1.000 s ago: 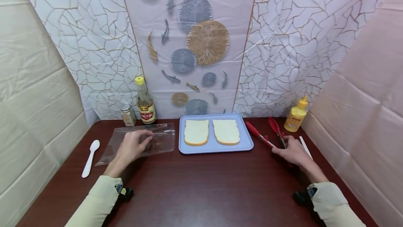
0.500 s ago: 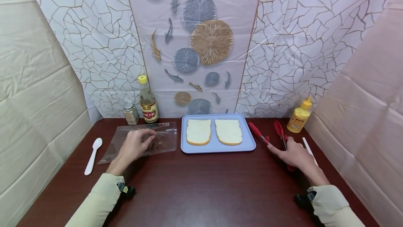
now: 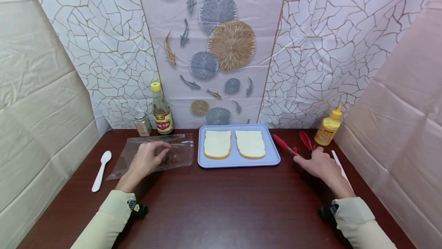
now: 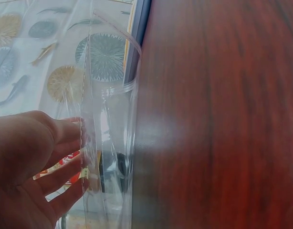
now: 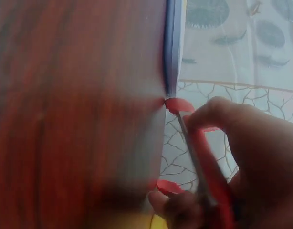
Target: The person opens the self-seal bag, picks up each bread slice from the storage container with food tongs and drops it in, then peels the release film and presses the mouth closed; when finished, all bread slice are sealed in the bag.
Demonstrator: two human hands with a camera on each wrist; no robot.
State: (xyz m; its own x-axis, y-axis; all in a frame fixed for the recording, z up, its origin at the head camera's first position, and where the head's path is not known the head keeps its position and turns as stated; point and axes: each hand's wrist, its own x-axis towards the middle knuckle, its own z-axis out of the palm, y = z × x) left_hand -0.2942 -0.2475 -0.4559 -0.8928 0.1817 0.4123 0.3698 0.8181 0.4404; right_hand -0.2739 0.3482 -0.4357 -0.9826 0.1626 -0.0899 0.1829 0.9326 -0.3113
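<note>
My left hand [image 3: 146, 159] is over a clear plastic bag [image 3: 181, 153] lying flat at the left. Its thumb and fingers are loosely bent, with the fingertips right at the film of the bag [image 4: 110, 143] in the left wrist view. At the right, my right hand [image 3: 322, 166] holds red-ended tongs [image 3: 284, 144], thumb on one arm and fingers at the other. The tongs [image 5: 206, 167] are spread apart, with nothing between their tips; the hand covers their rear part. Two bread slices [image 3: 217, 144] [image 3: 250, 143] lie on a blue tray [image 3: 238, 164] between the hands.
A glass sauce bottle [image 3: 162, 112] and a small spice jar [image 3: 142, 124] stand behind the bag. A white spoon [image 3: 101, 172] lies far left. On the right are a yellow squeeze bottle [image 3: 328, 128] and a thin white stick [image 3: 340, 164]. Fabric walls enclose the table [image 3: 224, 203].
My right hand has slid forward along the tongs, now hiding their rear end. The head view has shifted slightly. My left hand and the bag stay as they were.
</note>
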